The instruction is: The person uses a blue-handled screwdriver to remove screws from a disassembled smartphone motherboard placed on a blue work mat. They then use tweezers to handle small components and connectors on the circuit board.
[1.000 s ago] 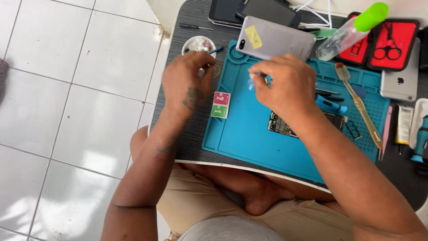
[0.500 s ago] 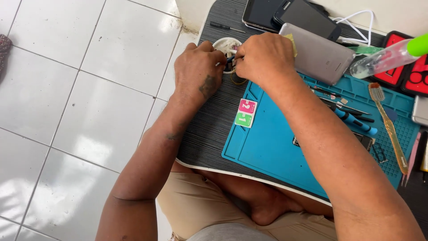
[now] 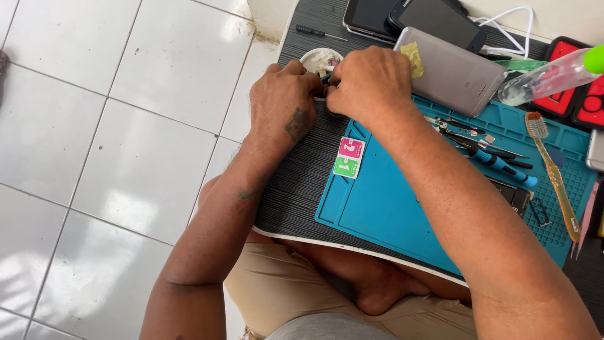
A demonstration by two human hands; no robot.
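White and shallow, the small round dish (image 3: 319, 61) sits just beyond the fingertips of both hands, on the dark ribbed board (image 3: 296, 182) that rests across the person's lap. It looks light and rigid, probably ceramic or plastic, so it would slide easily on the ridges if nudged; a pinch at its rim seems the safest hold. Something pale lies inside it, too small to name.

Both hands meet directly in front of the dish. The left hand (image 3: 283, 104) curls its fingers inward, tips pressed toward the right hand (image 3: 368, 82), whose fingers are likewise bunched tight. Between them a tiny dark-and-blue part (image 3: 325, 78) peeks out, mostly hidden; which hand actually grips it I cannot tell. It appears small and delicate, best held by fingertips only.

Right of the right hand lies a grey phone (image 3: 450, 72), back up, with a yellow tape strip. Under the right forearm spreads a blue repair mat (image 3: 390, 208), and a pink-and-green sticker pair (image 3: 348, 157) lies near its corner, just below both hands.
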